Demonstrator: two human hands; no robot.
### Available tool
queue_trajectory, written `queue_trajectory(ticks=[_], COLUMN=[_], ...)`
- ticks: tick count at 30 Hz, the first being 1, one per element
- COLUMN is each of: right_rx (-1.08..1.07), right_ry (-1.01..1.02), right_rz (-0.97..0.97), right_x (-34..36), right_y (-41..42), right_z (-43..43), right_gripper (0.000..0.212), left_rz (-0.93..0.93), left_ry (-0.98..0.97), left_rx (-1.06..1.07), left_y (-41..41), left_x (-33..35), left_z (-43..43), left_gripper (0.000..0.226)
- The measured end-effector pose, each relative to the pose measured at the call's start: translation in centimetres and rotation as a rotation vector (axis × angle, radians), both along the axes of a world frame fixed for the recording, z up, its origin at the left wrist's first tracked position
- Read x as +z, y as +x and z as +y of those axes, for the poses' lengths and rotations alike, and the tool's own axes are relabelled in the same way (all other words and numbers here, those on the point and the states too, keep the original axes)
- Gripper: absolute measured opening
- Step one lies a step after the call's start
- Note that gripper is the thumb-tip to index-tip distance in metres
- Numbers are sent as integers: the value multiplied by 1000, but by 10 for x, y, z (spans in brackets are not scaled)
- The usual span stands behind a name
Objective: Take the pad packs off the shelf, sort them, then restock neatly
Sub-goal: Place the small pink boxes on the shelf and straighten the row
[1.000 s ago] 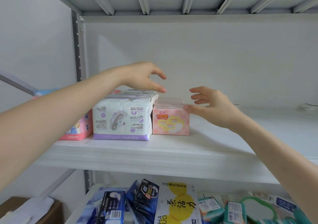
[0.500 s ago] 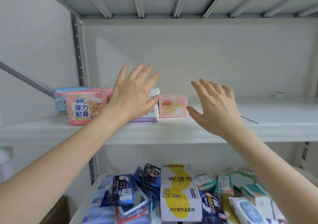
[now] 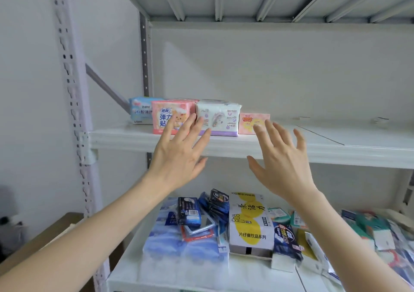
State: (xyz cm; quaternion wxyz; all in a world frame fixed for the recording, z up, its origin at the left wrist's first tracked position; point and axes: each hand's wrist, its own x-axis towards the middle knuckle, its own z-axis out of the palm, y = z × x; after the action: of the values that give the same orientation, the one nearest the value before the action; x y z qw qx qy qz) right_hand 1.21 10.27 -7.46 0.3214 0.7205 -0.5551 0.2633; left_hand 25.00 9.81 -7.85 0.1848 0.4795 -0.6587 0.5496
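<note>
Head view, and both hands are off the packs now. A second ago the left hand hung curled over the white-and-purple pack and the right hand reached in beside the small pink pack. Now both are drawn back in front of the shelf edge, backs toward the camera, fingers straight and spread wide, holding nothing. The left fingertips lie across the pink pack and the white-and-purple one in this view; whether they touch, I cannot tell. The right fingertips reach up to the lower corner of the small pink pack.

The row itself has not shifted: blue pack at the far left and set back, then the pink pack, the white-and-purple pack and the small pink pack, side by side and upright at the left end of the shelf.

The view has backed away too, so more of the lower shelf shows: a loose heap of dark blue packs, a white-and-yellow box and green packs off to the right.
</note>
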Motion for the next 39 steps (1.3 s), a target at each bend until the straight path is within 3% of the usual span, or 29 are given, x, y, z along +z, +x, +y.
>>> queue_trajectory(ticks=[18,29,35,39], right_rx=[168,192,242,290], right_ry=[-29,-77,-135,-116], right_rz=[-98,-312,-339,-355], right_x=[0,13,33,50], right_y=[103,156,164,173], right_z=[5,-50,-81,-100], right_gripper=[67,67,62,65], left_rz=[212,371,603,877], left_ry=[123,238,304,349], left_rx=[175,-6,-279,-507], left_y=[135,200,202,197], left_x=[-11,10,22,37], left_z=[40,-30,-82,-113], left_gripper=[65,77,77,63])
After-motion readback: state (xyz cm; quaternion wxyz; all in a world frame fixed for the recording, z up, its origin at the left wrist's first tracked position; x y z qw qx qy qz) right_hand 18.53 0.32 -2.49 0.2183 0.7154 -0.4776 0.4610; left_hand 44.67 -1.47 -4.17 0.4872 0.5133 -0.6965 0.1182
